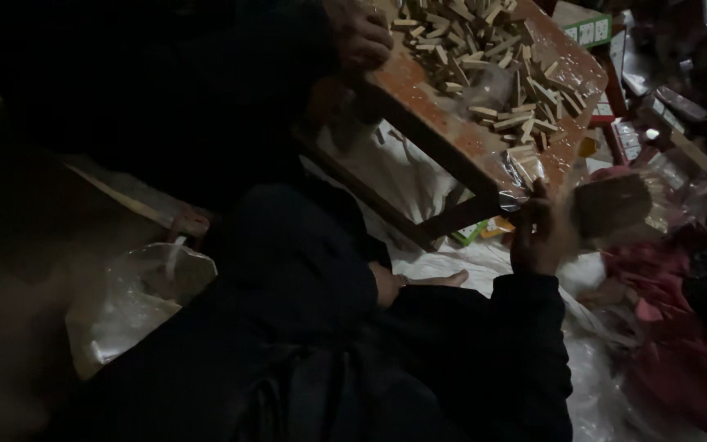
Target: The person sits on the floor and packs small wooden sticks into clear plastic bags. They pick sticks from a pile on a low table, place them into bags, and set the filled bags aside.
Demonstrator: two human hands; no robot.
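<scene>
Gripping a small table heaped with wooden sticks

Sitting low in dim light, the person in dark clothes filled the lower middle of the frame. At the top centre, the left hand [359,34] curled its fingers over the near edge of a small reddish-brown tabletop [443,135], its grip clamped on that edge. The tabletop sat tilted across the upper middle, its surface covered by a loose heap of pale wooden sticks [484,61] lying in every direction. At the right centre, the right hand [540,237] was raised just below the tabletop's lower corner, its grip closed on a flat, blurred brown block [613,205] that stuck out to the right. A dark leg [460,214] of the table slanted down beside that hand. White sheeting [419,176] lay under the table, and a bare foot [431,280] rested on it near the middle. A clear plastic bag [145,295] slumped at the lower left. Red packets and scraps [681,327] were strewn down the right side, with small cartons [587,24] at the upper right.
</scene>
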